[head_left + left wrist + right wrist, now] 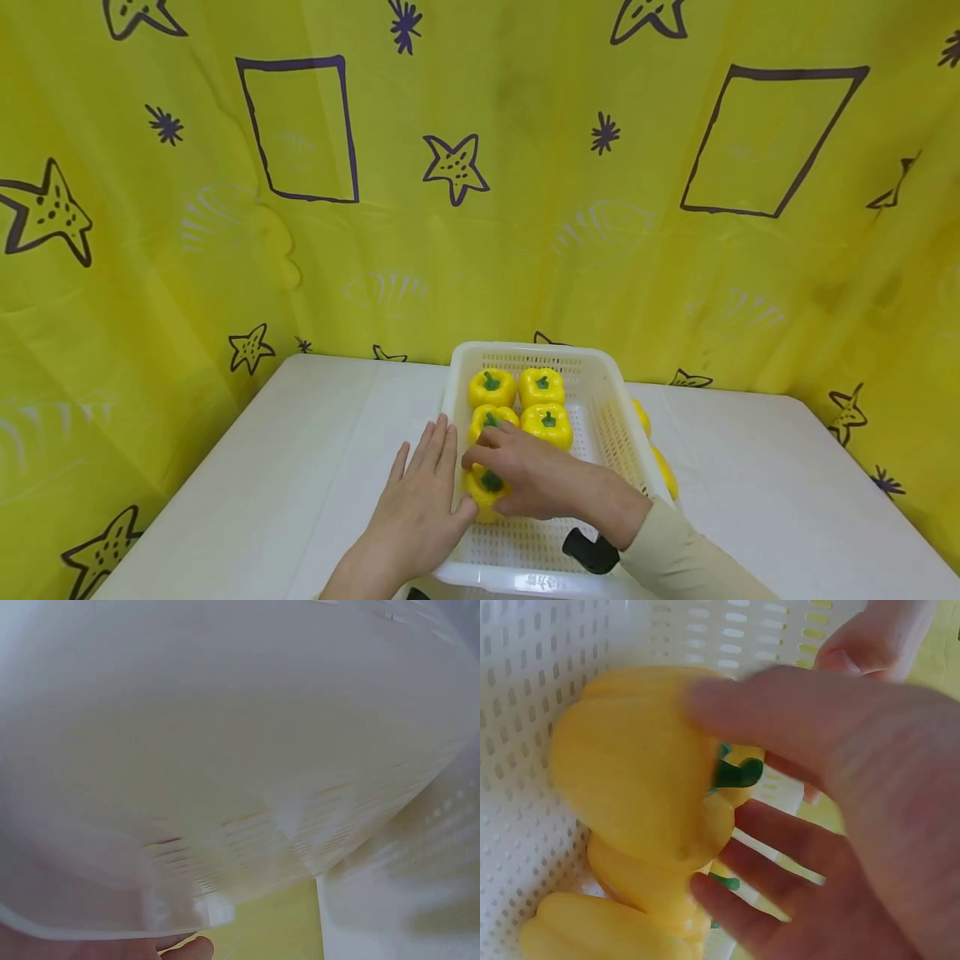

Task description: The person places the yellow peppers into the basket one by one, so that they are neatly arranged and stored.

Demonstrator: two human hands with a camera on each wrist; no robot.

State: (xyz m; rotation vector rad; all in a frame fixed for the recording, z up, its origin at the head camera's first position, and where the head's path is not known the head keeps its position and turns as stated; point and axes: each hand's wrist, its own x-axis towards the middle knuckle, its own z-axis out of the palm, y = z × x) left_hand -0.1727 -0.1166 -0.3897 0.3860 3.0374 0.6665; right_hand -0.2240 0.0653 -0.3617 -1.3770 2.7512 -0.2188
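Observation:
A white perforated plastic basket (618, 417) stands on the table with yellow bell peppers inside. My right hand (536, 475) reaches in and holds the nearest yellow bell pepper (482, 490) on the left side; in the right wrist view, thumb and fingers lie around this pepper (630, 765), near its green stem. Beyond it, two pairs of bell peppers (546, 425) sit stem up. My left hand (420, 508) lies at the basket's left rim, fingers straight, thumb toward the held pepper. The basket's outer wall (225, 765) fills most of the left wrist view.
More yellow items (664, 473) show past the basket's right side, partly hidden by it. The white table (750, 467) extends on both sides. A yellow patterned curtain (525, 250) hangs behind. A black strap-like piece (591, 552) sits by the right wrist.

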